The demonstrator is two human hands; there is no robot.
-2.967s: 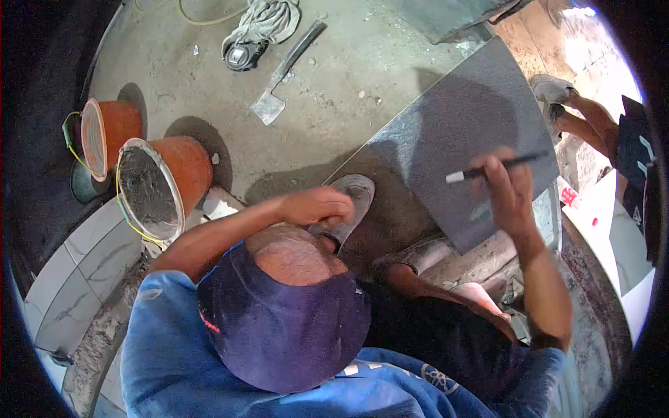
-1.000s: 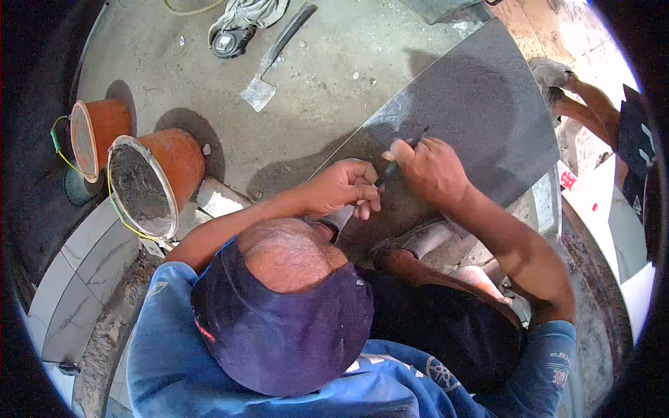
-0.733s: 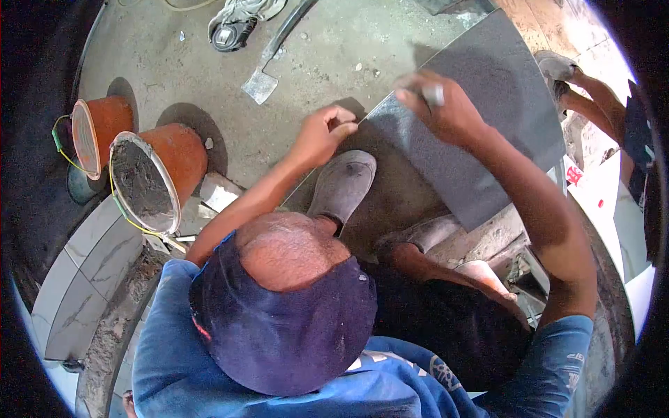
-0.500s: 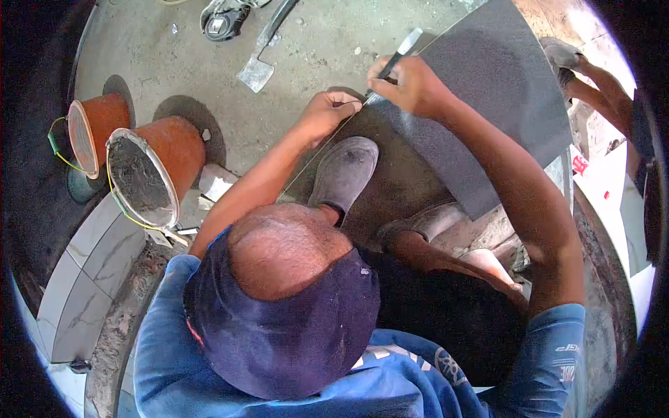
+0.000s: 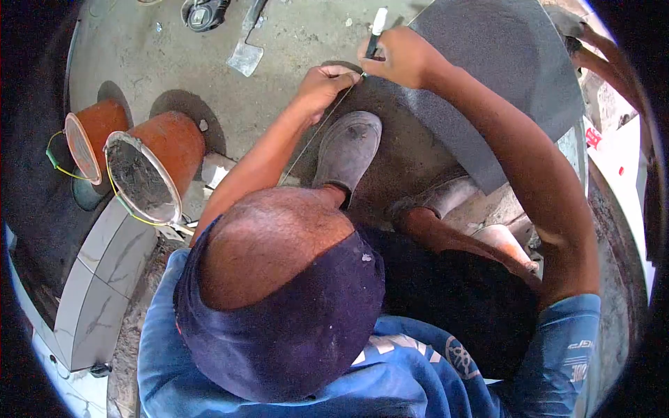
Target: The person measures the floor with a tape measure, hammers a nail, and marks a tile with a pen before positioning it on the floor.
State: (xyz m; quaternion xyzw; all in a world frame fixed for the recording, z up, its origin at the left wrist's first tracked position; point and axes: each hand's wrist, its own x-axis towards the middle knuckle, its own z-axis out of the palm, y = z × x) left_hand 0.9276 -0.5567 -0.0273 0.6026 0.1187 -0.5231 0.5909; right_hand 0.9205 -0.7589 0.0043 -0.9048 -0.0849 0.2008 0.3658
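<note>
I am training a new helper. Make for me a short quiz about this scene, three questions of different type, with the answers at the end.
1. Fill in the missing word: The right hand holds a black-and-white ____.

2. True or false: The left hand is gripping the flat-bladed tool.

3. Multiple choice: How many orange buckets are in view?
a) one
b) two
c) four

Key:
1. pen
2. False; the tool lies on the floor, apart from the left hand, whose fingertips are at a thin line.
3. b
</note>
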